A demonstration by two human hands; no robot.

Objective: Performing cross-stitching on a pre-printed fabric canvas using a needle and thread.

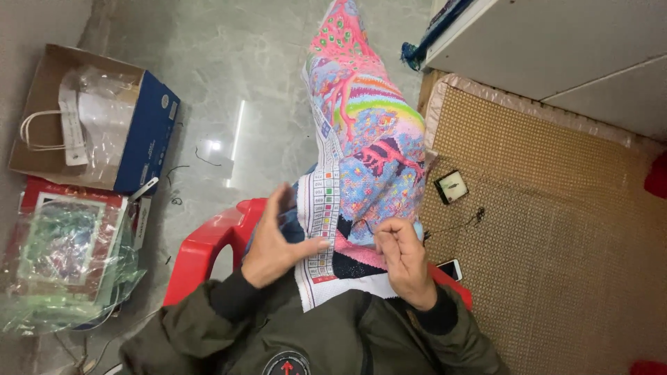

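A long, brightly coloured cross-stitch cloth (368,132) in pink, blue and green drapes from my lap away across the floor. My left hand (276,239) holds the cloth's white left edge, thumb pressed on the colour-key strip. My right hand (403,257) rests on the lower right part of the cloth, fingers pinched together as if on a needle too small to see. Both arms wear dark olive jacket sleeves.
I sit on a red plastic chair (208,243). A woven mat (556,229) lies to the right with a small square gadget (451,186) and a phone (450,269). At left are a blue paper bag (104,121) and a plastic-wrapped picture kit (62,250).
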